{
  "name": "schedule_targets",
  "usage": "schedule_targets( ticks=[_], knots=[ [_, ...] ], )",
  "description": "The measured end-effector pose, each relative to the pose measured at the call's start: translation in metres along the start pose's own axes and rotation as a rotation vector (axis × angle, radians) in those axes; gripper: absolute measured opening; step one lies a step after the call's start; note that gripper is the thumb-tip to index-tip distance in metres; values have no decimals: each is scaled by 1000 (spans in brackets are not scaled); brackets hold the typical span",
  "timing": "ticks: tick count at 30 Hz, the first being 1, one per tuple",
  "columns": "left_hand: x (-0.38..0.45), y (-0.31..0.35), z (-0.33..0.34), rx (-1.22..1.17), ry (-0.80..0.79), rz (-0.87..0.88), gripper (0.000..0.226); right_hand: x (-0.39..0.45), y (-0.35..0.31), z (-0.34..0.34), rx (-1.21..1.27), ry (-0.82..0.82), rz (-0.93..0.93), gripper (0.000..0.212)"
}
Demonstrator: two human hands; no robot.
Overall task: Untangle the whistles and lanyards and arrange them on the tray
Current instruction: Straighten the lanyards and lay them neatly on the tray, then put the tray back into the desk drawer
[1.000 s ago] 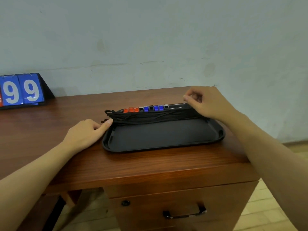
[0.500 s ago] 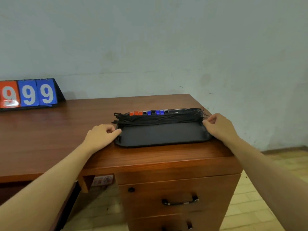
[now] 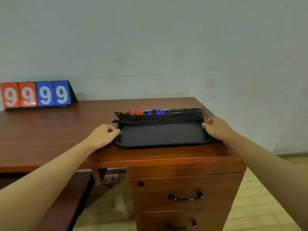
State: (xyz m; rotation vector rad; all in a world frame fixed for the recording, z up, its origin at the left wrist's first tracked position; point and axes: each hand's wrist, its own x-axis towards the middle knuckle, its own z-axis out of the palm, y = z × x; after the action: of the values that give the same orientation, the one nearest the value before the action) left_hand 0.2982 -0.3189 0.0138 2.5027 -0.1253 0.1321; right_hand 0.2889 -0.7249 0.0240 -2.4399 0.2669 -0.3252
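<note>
One black tray (image 3: 163, 139) is lying on the surface (image 3: 50, 130). At its far edge, ten whistles (image 3: 149, 112) are standing in one row: three orange, four blue and three black. The black lanyards (image 3: 160, 118) are lying in one bundle in front of them; the cords are too close together to count. Two hands are showing, the left hand (image 3: 103, 135) and the right hand (image 3: 216, 129). One scoreboard (image 3: 35, 95) is showing four digit cards, two orange and two blue. Two drawer handles (image 3: 185, 197) are showing below.

Head view, downward over desk (image 3: 50, 130)
</note>
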Motion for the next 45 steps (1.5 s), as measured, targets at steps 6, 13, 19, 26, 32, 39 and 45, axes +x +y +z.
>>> schedule_targets(
  ticks=[6, 13, 19, 26, 32, 39, 45],
  knots=[
    [-52, -27, -49, -16, 51, -36, 37, -36, -51, -2, 65, -101, -58, 30],
    [-133, -62, -124, 8, 123, -113, 37, -83, -104, 36, 179, -262, -106, 37],
    [-204, -104, -180, 83, 188, -193, 38, -130, -154, 78, 336, -380, -125, 42],
    [-288, -165, -223, 114, 207, -313, 39, -212, -206, 114, 395, -515, -203, 40],
    [-344, -211, -241, 116, 173, -421, 47, -266, -222, 138, 296, -642, -310, 23],
    [-365, -241, -239, 115, 160, -471, 43, -296, -226, 162, 267, -677, -384, 23],
    [-371, -263, -231, 161, 154, -472, 40, -309, -218, 180, 210, -666, -410, 30]
  ],
)
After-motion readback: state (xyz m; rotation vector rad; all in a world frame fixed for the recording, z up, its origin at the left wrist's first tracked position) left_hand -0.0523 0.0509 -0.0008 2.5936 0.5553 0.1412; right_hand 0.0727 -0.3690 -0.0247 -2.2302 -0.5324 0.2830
